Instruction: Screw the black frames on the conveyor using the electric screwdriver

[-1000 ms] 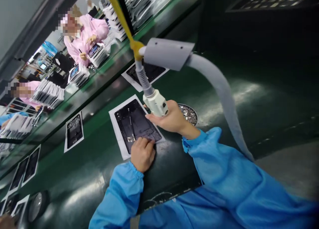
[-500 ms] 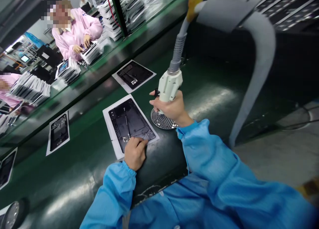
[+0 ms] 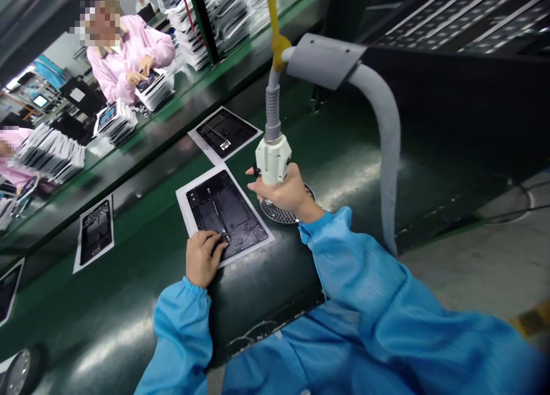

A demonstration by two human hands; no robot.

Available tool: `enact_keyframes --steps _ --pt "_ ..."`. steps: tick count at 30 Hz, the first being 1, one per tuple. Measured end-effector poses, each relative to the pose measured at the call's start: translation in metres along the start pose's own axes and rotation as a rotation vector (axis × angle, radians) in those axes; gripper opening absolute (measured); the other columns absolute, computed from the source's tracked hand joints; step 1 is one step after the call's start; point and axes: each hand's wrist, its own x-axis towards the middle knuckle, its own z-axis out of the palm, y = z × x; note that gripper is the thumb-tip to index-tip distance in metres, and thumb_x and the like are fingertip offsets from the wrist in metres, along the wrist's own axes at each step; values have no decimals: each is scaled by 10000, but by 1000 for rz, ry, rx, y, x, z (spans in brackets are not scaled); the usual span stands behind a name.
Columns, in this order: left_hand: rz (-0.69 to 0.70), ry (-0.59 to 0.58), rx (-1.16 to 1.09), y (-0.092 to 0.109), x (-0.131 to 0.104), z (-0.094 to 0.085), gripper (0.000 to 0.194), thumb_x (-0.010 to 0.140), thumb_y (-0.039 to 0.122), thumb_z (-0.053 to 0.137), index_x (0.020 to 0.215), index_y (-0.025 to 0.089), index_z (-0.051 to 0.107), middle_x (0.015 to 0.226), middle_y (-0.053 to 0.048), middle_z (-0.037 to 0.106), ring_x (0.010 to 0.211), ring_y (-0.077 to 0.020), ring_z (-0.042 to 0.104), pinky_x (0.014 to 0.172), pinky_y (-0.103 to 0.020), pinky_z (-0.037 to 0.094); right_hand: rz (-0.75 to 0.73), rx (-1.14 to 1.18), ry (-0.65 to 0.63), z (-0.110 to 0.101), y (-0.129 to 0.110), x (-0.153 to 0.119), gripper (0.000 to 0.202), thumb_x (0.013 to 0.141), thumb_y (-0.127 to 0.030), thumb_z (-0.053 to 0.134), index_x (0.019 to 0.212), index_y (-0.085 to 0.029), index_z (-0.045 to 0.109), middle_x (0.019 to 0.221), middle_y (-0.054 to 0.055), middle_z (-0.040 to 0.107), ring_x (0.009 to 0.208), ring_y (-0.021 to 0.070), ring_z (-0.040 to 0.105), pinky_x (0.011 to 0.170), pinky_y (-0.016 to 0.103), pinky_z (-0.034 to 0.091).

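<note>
My right hand (image 3: 287, 192) is wrapped round a white electric screwdriver (image 3: 273, 160), held upright with a grey corrugated sleeve at its top. The tool's tip is hidden behind my fingers. Below that hand is a round perforated screw tray (image 3: 279, 213), partly covered. A black tablet housing (image 3: 232, 209) lies on a white sheet (image 3: 183, 197) in front of me, with a thin flex cable (image 3: 216, 208) across its inside. My left hand (image 3: 204, 257) rests over the housing's near left edge, its fingertips closed around a small circuit board (image 3: 226, 237) at the cable's lower end.
More tablet housings lie on the green bench, one beyond (image 3: 223, 133) and one to the left (image 3: 95, 226). A thick grey hose (image 3: 387, 131) arches down at right. Across the bench, a person in pink (image 3: 129, 57) handles a stack of tablets (image 3: 157, 91).
My left hand has shifted left and up, its fingertips now at the small circuit board. The screwdriver in my right hand has moved slightly left, and the hose has swung left with it.
</note>
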Motion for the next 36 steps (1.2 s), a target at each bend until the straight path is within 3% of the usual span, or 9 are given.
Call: enact_keyframes --steps 6,15,27,32,36 --pt "35 52 23 20 -1 12 229 915 325 583 1036 159 684 957 -91 697 901 -207 609 776 -349 482 5 -11 -18 0 6 1 250 615 -267 724 805 -120 655 473 -31 537 424 125 509 466 301 444" --pt "68 98 29 22 -2 12 218 912 315 585 1003 150 697 874 -84 683 866 -203 594 752 -338 486 -27 -32 -13 2 5 1 194 604 -272 682 726 -126 646 472 -23 536 434 118 490 463 289 421" --pt "100 131 -35 20 -2 13 177 893 250 614 1016 157 702 852 -71 694 833 -187 607 741 -316 501 -98 -14 -29 4 9 3 180 599 -268 679 718 -137 648 586 16 609 604 170 601 537 296 477" --pt "1 150 -224 22 -1 10 139 893 236 605 933 174 724 801 -55 678 781 -158 617 711 -280 510 -112 -58 -19 5 8 2 132 614 -259 665 652 -142 618 565 9 576 559 147 554 532 300 468" --pt "-165 76 -373 29 -1 5 112 870 235 629 846 181 724 779 -39 701 734 -143 642 696 -271 500 -87 -84 -10 4 7 0 139 625 -256 679 691 -147 621 551 -1 557 558 143 537 526 302 475"
